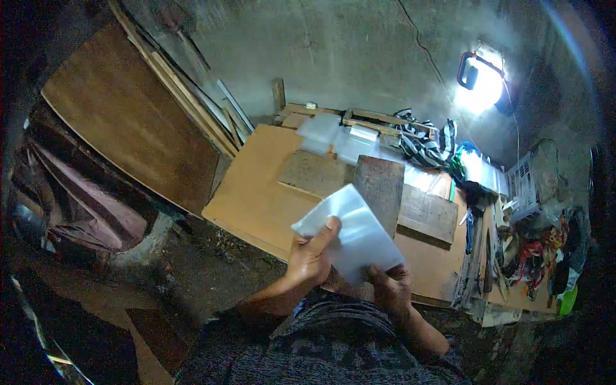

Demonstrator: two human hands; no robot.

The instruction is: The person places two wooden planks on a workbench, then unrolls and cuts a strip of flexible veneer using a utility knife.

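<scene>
Between both hands, close above the table's front edge, is a stack of translucent plastic sheets [361, 232], tilted, with glare across its face. My left hand [312, 253] grips the stack's left side, thumb lying on top and the other fingers hidden underneath. At the lower right corner my right hand [391, 287] is closed on the same stack; its fingers are partly in shadow. Just beyond the stack, a dark wooden board [380, 192] lies on the brown tabletop [256, 186]. More clear plastic sheets [319, 131] are spread toward the back.
A second board [314, 172] and a thick wooden block [428, 217] lie on the table. Behind them are a wooden frame [385, 122] and striped cloth [433, 151]. A bright lamp [480, 83] hangs on the wall. To the right stands a white plastic crate [525, 186].
</scene>
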